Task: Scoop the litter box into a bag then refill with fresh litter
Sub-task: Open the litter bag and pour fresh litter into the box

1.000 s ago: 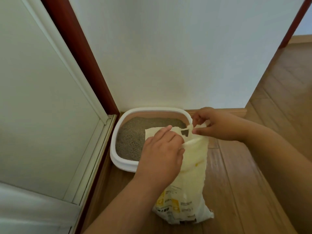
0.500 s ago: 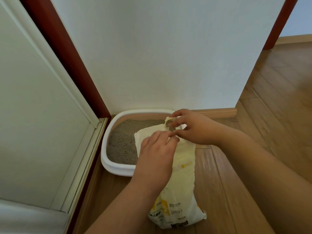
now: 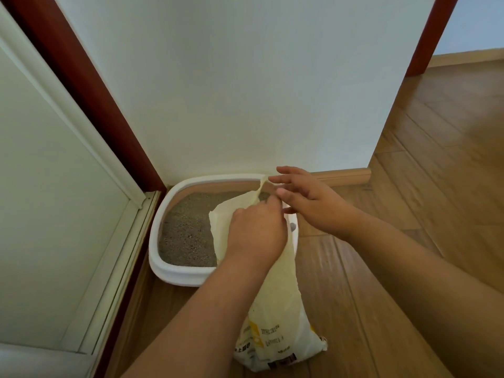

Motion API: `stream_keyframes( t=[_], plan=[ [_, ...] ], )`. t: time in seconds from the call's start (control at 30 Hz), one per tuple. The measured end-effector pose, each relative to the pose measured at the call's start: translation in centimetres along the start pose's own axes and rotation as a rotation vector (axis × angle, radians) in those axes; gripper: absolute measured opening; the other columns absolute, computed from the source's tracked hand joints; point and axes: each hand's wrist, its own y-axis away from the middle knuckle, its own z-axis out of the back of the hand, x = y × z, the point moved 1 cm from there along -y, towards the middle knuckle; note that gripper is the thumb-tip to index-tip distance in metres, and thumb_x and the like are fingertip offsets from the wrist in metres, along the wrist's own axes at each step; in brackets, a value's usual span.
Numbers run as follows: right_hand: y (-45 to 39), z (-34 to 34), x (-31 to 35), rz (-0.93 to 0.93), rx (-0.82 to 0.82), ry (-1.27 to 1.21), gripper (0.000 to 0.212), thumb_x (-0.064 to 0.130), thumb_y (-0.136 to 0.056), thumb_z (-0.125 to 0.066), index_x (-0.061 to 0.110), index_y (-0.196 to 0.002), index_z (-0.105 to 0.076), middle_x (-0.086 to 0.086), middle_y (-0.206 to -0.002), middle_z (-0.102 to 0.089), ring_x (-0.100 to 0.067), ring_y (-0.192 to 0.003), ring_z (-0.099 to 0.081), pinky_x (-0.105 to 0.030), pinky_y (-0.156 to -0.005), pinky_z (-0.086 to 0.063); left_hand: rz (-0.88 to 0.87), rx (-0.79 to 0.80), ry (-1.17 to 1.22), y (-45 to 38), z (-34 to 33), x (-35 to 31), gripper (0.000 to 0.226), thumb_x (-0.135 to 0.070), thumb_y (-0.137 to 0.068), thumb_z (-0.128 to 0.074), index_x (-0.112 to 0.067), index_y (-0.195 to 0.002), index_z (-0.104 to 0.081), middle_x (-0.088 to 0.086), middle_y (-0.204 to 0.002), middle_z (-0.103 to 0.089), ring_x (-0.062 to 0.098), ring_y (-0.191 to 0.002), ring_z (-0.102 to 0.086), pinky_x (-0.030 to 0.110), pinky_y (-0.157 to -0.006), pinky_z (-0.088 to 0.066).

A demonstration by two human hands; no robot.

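**Litter bag held at its top, beside the box**

Litter bag point(image 3: 275, 309): pale yellow, standing on the wood floor point(image 3: 436, 186), leaning over the near-right corner of the litter box point(image 3: 174, 268). Bag's top edge overlaps the box rim.

Left hand point(image 3: 256, 233): grip clenched on the bag's upper edge, fingers curled round the plastic.

Right hand point(image 3: 308, 203): grip released, fingers straight and spread, just right of the bag's torn top corner; contact with the raised flap unclear.

Litter box: white rim, grey litter point(image 3: 188, 230) inside, tucked into the corner between the white wall point(image 3: 245, 91) and the door frame point(image 3: 90, 96) on the left.
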Motion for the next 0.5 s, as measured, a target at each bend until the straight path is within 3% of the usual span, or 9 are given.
stream_keyframes(
  t=[0.1, 0.23, 0.27, 0.4, 0.5],
  plan=[
    [1.1, -0.8, -2.0, -0.007, -0.033, 0.038, 0.054, 0.047, -0.100, -0.056, 0.041, -0.151, -0.041, 0.030, -0.161, -0.018, 0.007, -0.145, -0.029, -0.019, -0.111, -0.041, 0.045, 0.040, 0.100, 0.5, 0.3, 1.1, 0.060, -0.047, -0.088, -0.020, -0.015, -0.126, -0.052, 0.006, -0.103, -0.069, 0.031, -0.092, -0.067, 0.040, -0.075, -0.048],
    [2.5, -2.6, -4.7, -0.042, 0.022, 0.105, 0.094, 0.058, -0.092, -0.064, 0.050, -0.158, 0.002, 0.038, -0.160, 0.017, 0.005, -0.153, 0.004, -0.035, -0.123, -0.021, 0.125, -0.021, 0.052, 0.0, -0.9, 3.2, 0.029, -0.034, -0.109, -0.035, -0.020, -0.125, -0.054, 0.000, -0.087, -0.064, 0.025, -0.079, -0.062, 0.038, -0.066, -0.048],
    [2.8, -3.1, -5.4, -0.080, 0.059, 0.100, 0.100, 0.062, -0.089, -0.066, 0.053, -0.156, 0.008, 0.037, -0.161, 0.016, 0.001, -0.154, 0.003, -0.040, -0.124, -0.020, 0.122, -0.024, 0.045, 0.0, -1.1, 3.3, 0.028, -0.038, -0.109, -0.036, -0.021, -0.123, -0.055, 0.001, -0.086, -0.064, 0.026, -0.080, -0.063, 0.038, -0.065, -0.048],
    [3.8, -4.9, -7.4, -0.259, 0.242, -0.023, 0.108, 0.072, -0.077, -0.072, 0.060, -0.153, 0.004, 0.022, -0.164, -0.021, -0.011, -0.151, -0.027, -0.046, -0.120, -0.035, 0.099, -0.031, 0.013, 0.2, -1.3, 2.7, 0.031, -0.049, -0.108, -0.037, -0.024, -0.111, -0.055, -0.008, -0.076, -0.052, 0.024, -0.081, -0.064, 0.035, -0.064, -0.047],
    [4.4, -5.7, -8.4, -0.297, 0.301, -0.060, 0.109, 0.071, -0.076, -0.074, 0.060, -0.153, 0.001, 0.016, -0.165, -0.024, -0.010, -0.149, -0.032, -0.045, -0.119, -0.037, 0.066, -0.059, -0.017, 0.1, -1.1, 2.4, 0.032, -0.045, -0.110, -0.033, -0.022, -0.111, -0.055, -0.005, -0.077, -0.056, 0.024, -0.075, -0.061, 0.036, -0.062, -0.047]
  ],
)
